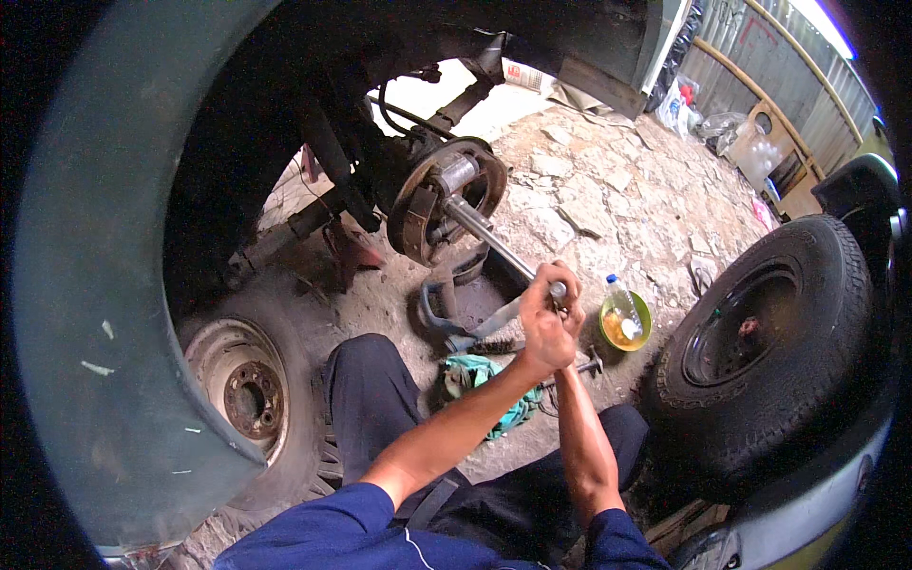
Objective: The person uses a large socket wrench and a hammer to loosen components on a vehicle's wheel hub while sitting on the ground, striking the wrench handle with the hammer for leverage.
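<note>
Both my hands are clasped together round the end of a long steel breaker bar [496,244]. My left hand [544,334] lies across the front, closed. My right hand [573,312] is partly hidden by it, with its fingers curled at the bar's end. From there the bar slants up and away to a thick metal socket [456,175] at the centre of a rusty brake assembly [415,211]. This assembly sits inside a vehicle's wheel well with no wheel on it; curved brake shoes show around the socket.
A wheel [249,385] stands at left beside the green-grey body panel [104,313]. Another tyre [803,361] leans at right. A green bowl [638,339] holds a bottle and yellowish liquid. Near my knees lie a teal cloth [513,418] and a curved metal band [437,309].
</note>
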{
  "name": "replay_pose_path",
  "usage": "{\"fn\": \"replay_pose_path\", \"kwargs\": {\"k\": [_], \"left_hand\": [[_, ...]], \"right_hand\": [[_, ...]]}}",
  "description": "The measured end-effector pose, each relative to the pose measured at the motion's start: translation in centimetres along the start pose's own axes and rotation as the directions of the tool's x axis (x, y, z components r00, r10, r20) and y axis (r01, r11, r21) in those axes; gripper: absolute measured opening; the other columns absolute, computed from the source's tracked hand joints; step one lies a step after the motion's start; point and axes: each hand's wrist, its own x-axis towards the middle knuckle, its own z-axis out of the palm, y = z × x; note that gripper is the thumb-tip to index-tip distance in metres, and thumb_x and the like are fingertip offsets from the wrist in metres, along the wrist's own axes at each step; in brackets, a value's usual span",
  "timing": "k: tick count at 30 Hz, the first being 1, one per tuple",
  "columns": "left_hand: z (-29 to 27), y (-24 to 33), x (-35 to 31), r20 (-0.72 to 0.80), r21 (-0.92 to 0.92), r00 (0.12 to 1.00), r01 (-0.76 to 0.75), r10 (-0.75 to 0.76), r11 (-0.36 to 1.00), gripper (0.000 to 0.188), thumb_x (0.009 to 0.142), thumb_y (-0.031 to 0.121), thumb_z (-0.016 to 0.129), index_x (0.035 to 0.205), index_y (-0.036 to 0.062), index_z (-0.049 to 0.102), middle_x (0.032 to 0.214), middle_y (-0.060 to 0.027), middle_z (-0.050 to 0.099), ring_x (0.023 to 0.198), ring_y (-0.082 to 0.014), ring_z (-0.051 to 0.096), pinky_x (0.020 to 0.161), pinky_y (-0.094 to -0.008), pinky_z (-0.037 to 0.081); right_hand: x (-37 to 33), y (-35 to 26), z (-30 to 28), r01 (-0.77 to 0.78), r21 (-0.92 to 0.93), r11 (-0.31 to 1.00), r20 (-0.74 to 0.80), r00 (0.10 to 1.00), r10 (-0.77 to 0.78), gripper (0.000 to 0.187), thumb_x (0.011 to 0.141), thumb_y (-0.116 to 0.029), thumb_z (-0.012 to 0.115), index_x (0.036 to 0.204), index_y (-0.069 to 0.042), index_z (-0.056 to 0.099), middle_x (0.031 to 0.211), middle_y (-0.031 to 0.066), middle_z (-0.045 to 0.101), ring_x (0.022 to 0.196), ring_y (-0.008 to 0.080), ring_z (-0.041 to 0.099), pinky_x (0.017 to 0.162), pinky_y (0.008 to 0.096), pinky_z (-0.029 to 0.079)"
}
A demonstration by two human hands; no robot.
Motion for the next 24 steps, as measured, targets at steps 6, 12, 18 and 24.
{"fn": "replay_pose_path", "kwargs": {"k": [6,12,18,24], "left_hand": [[-0.7,-2.6,1.9,0.06,0.31,0.993,-0.111,0.097,0.944,0.055,0.096,0.051,0.039,0.068,0.0031,0.044,0.051,-0.0046,0.038,0.042,-0.0113,0.04,0.04,-0.0294,0.032],[3.2,-3.9,6.4,0.234,0.649,0.932,0.064,-0.278,0.758,0.048,0.095,0.031,0.05,0.065,-0.0062,0.054,0.049,-0.0178,0.043,0.042,-0.0125,0.043,0.041,-0.0357,0.036],[3.5,-5.8,7.6,0.241,0.604,0.966,-0.073,-0.094,0.794,0.042,0.094,0.022,0.051,0.06,-0.0039,0.051,0.045,-0.0152,0.036,0.043,-0.0079,0.038,0.041,-0.0343,0.033],[4.4,-5.1,8.5,0.213,0.694,0.97,-0.067,-0.117,0.717,0.044,0.092,0.025,0.052,0.058,-0.0012,0.055,0.051,-0.0237,0.05,0.046,-0.0413,0.053,0.046,-0.0458,0.04]], "right_hand": [[-0.8,-2.1,1.7,-0.065,0.031,0.997,0.024,0.998,0.065,0.048,0.082,-0.048,0.062,0.083,0.0,0.058,0.069,0.0194,0.06,0.062,0.0273,0.058,0.06,0.0411,0.045],[-5.2,-3.8,3.3,-0.223,0.155,0.962,-0.11,0.964,0.241,0.049,0.083,-0.048,0.061,0.086,0.001,0.061,0.074,0.0194,0.064,0.066,0.027,0.061,0.062,0.0409,0.046],[-2.1,-4.8,2.2,-0.266,0.186,0.946,-0.056,0.958,0.281,0.053,0.086,-0.05,0.057,0.088,0.003,0.064,0.078,0.0212,0.067,0.07,0.0279,0.064,0.064,0.04,0.047],[-3.5,-3.8,2.6,-0.322,0.162,0.933,-0.02,0.944,0.33,0.062,0.097,-0.05,0.037,0.081,0.004,0.062,0.074,0.0273,0.061,0.068,0.0406,0.062,0.06,0.0436,0.044]]}}
